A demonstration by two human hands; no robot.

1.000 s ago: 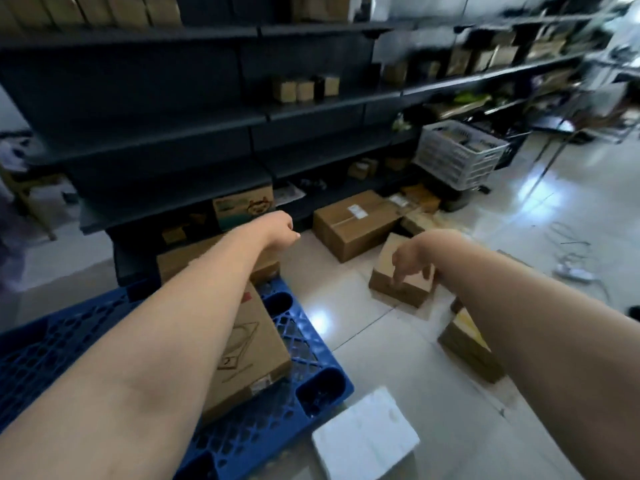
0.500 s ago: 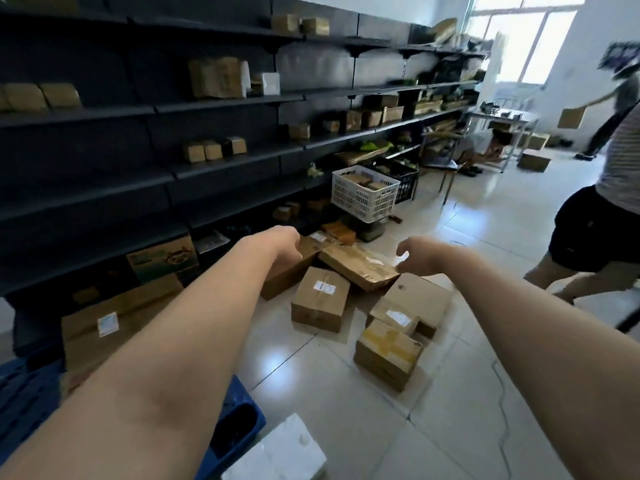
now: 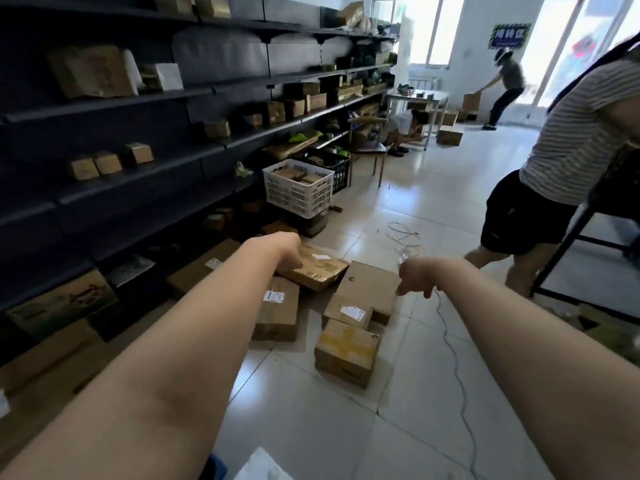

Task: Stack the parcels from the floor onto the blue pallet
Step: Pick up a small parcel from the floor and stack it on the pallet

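I have both arms stretched over the parcels on the floor in the middle of the frame. The left hand [image 3: 288, 251] sits over the near end of a tilted parcel [image 3: 317, 270]. Its fingers are hidden behind the wrist, so I cannot tell whether they are apart or gripping. The right hand [image 3: 415, 276] hangs in the air just right of a wide flat parcel [image 3: 369, 280], fingers loose and pointing down, holding nothing.

Lower in the frame lie a long labelled parcel [image 3: 277, 308], a small labelled parcel [image 3: 348, 311] and a yellow-taped parcel [image 3: 346, 351]. Only a corner of the blue pallet [image 3: 215, 468] shows at the bottom edge, well apart from them.

Dark shelves [image 3: 138, 140] fill the left. A white basket [image 3: 298, 192] stands above centre, and a person in a striped shirt [image 3: 575, 133] is at the right.
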